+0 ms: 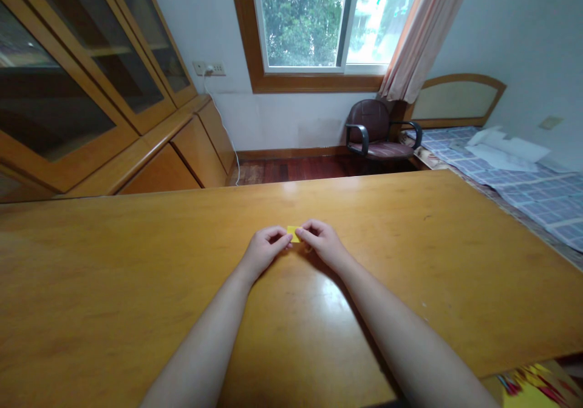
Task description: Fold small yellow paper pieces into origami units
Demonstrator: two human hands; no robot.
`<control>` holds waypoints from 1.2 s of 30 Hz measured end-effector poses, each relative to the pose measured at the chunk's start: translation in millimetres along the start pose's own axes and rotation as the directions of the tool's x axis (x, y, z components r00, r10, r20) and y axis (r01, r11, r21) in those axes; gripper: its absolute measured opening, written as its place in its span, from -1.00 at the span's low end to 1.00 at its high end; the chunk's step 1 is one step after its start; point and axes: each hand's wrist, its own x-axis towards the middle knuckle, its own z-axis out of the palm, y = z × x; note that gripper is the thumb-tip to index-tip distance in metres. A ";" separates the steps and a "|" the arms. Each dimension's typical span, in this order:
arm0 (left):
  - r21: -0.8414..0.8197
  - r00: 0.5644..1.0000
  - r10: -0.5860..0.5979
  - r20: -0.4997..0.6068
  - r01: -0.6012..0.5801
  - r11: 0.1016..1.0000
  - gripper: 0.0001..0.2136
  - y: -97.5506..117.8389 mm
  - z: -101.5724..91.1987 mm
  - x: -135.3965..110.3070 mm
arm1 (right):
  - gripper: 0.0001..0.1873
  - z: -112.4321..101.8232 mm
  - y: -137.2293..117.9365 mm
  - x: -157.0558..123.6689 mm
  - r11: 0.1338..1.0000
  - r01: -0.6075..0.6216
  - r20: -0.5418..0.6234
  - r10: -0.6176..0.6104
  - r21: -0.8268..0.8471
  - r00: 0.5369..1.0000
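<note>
A small yellow piece of paper [294, 233] is held between my two hands, just above the wooden table [136, 286]. My left hand [268, 245] pinches its left edge between thumb and fingers. On the opposite edge, my right hand [321, 239] grips it the same way. Whether the paper is folded is too small to tell. Both forearms reach forward over the tabletop from the near edge.
Glass-door cabinets [100, 50] stand at the left. Beyond the table are a maroon armchair [371, 125] and a window [305, 19]. A bed [546, 195] is at the right. Colourful items [537, 384] lie below the table's near right corner.
</note>
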 end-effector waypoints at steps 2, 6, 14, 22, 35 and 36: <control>0.002 1.000 0.004 0.002 -0.004 1.000 -0.77 -1.0 -0.1 0.2 | -0.69 0.4 0.3 0.1 1.000 0.004 0.004 -0.004 0.002 1.000; -0.027 1.000 0.004 0.010 -0.004 1.000 -0.78 -3.1 -0.2 0.2 | -0.69 0.7 0.0 -0.3 1.000 0.014 0.002 -0.014 -0.009 1.000; -0.019 0.999 -0.002 0.034 0.003 1.000 -0.78 -3.4 -0.3 0.5 | -0.71 0.1 1.8 0.8 0.997 0.051 0.011 -0.051 -0.051 0.999; 0.054 0.998 -0.009 0.063 0.006 0.999 -0.75 -0.2 0.8 0.0 | -0.74 -0.7 1.0 0.6 0.986 0.113 0.041 -0.109 -0.122 0.993; 0.094 0.995 0.024 0.099 -0.033 0.995 -0.75 0.9 -0.1 1.5 | -0.77 -1.2 -2.5 -1.0 0.950 0.210 0.023 -0.210 -0.231 0.977; 0.086 0.995 0.019 0.101 -0.028 0.996 -0.75 0.5 -0.2 1.4 | -0.77 -1.2 -1.6 -1.0 0.948 0.212 0.017 -0.214 -0.236 0.977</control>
